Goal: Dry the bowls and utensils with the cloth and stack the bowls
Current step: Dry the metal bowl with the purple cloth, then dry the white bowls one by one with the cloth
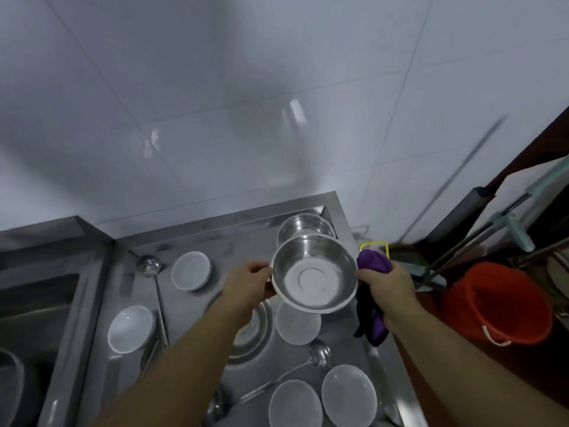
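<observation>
Your left hand (249, 280) grips the steel bowl (314, 277) at nine o'clock; your right hand (389, 280) clutches the purple cloth (374, 261) at three. Wipe inside, rotating steadily.

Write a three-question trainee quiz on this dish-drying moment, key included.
1. True or false: the left hand holds the steel bowl by its rim.
2. What does the right hand grip? A) ladle B) purple cloth C) white bowl
3. Fill in: the bucket beside the steel counter is ____.

Key: 1 true; 2 B; 3 red.
</observation>
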A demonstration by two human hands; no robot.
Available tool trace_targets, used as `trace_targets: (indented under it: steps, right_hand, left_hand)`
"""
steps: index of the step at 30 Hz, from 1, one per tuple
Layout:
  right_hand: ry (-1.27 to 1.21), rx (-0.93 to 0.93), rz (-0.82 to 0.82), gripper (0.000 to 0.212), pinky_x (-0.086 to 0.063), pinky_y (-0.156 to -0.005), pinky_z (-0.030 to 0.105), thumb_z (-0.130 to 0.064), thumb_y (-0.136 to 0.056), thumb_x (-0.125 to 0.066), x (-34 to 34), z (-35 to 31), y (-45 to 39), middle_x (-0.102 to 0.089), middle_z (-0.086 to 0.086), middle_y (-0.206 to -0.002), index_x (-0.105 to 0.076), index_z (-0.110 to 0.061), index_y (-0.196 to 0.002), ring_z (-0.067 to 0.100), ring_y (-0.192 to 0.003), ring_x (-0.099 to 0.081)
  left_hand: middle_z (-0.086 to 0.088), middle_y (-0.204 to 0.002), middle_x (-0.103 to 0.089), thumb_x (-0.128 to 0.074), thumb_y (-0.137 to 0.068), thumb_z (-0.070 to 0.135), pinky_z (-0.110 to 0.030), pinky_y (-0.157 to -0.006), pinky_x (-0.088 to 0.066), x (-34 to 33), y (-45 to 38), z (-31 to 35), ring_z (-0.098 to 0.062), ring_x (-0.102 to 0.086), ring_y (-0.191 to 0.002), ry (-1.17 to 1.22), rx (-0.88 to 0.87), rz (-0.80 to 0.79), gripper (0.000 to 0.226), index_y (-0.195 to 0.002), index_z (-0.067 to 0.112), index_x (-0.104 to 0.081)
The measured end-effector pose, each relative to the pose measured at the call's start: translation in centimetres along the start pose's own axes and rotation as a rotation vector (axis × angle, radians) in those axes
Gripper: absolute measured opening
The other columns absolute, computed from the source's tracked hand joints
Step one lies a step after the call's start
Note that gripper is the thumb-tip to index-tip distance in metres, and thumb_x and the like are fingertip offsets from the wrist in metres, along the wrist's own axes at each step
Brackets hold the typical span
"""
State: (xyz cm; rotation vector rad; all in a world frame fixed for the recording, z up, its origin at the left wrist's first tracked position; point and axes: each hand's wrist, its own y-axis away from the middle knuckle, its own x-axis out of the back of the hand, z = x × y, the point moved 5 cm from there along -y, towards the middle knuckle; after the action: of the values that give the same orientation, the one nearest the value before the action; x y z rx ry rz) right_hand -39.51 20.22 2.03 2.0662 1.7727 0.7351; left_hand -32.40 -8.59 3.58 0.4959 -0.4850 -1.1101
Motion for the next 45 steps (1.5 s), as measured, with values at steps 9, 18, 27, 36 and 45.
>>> trace_targets:
  steps: [9,18,27,36,45]
  right_hand:
    - [0.329,0.124,0.038,0.018,-0.054,-0.072,0.038,-0.012,-0.079,-0.074,-3.6,-1.2,-7.8,-0.071,0.013,-0.088,-0.069,-0.013,-0.097,0.034,-0.082,-0.067]
    - [0.458,0.039,0.146,0.022,-0.054,-0.074,0.045,-0.023,-0.081,-0.070,-8.5,0.0,-14.7,-0.055,0.002,-0.079,-0.049,-0.026,-0.083,0.031,-0.081,-0.059]
    - [0.536,-0.004,0.138,0.028,-0.060,-0.077,0.049,-0.027,-0.076,-0.076,-9.8,1.5,-17.5,-0.062,0.009,-0.088,-0.056,-0.018,-0.094,0.035,-0.085,-0.065]
    - [0.468,0.039,0.143,0.055,-0.048,-0.082,0.036,-0.031,-0.087,-0.076,-7.4,2.3,-17.1,-0.066,0.012,-0.112,-0.055,-0.011,-0.133,0.034,-0.101,-0.063]
    - [0.440,0.059,0.076,0.047,-0.047,-0.079,0.035,-0.035,-0.080,-0.079,-5.2,6.7,-11.7,-0.065,0.005,-0.099,-0.058,-0.019,-0.120,0.029,-0.092,-0.062]
  left_hand:
    - [-0.010,-0.077,-0.078,-0.069,-0.093,0.004,-0.034,-0.067,-0.067,-1.9,-11.1,0.7,-0.028,-0.079,-0.078,-0.167,-0.013,0.096,0.026,-0.077,0.021,-0.081]
    - [-0.004,-0.078,-0.079,-0.070,-0.079,0.021,-0.054,-0.087,-0.064,-2.2,-21.1,-0.6,-0.033,-0.078,-0.086,-0.354,-0.021,0.117,0.009,-0.075,0.025,-0.078]
    - [0.000,-0.093,-0.078,-0.065,-0.090,0.020,-0.044,-0.088,-0.062,-3.2,-23.1,-1.2,-0.024,-0.074,-0.090,-0.615,-0.077,0.201,0.016,-0.099,0.021,-0.079]
    - [-0.001,-0.111,-0.074,-0.063,-0.096,0.017,-0.043,-0.094,-0.060,-2.5,-21.8,-1.2,-0.024,-0.070,-0.099,-0.631,-0.081,0.242,0.026,-0.120,0.019,-0.072]
    - [-0.001,-0.113,-0.072,-0.069,-0.094,0.035,-0.032,-0.091,-0.052,-3.3,-14.0,-8.5,-0.021,-0.067,-0.103,-0.838,-0.005,-0.094,0.033,-0.124,0.020,-0.070]
